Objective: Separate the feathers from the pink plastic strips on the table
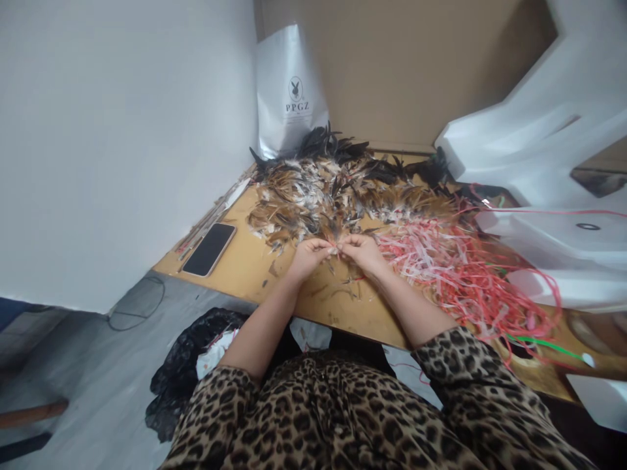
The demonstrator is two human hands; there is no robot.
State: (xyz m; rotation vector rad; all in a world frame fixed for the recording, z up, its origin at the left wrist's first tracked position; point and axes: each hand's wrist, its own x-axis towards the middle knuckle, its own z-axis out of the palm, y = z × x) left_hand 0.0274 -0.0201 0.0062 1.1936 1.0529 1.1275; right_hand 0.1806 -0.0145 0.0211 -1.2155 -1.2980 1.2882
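My left hand [311,253] and my right hand [361,250] meet over the front part of the table, fingertips pinched close together. Between them is a small feather bundle [335,230], its brown and dark tips pointing away from me. A bit of red strip [332,244] shows at the fingertips, and its ends are too small to follow. Just beyond my hands spreads a large heap of brown, white and black feathers [313,186]. To the right of my right hand lies a tangled pile of red and pale pink plastic strips [455,274].
A phone [209,249] lies on the yellow table [245,281] at the left. Behind the feathers stands a white bag [289,85] against the wall. White moulded pieces [539,143] crowd the right side. A black plastic bag [191,359] sits on the floor.
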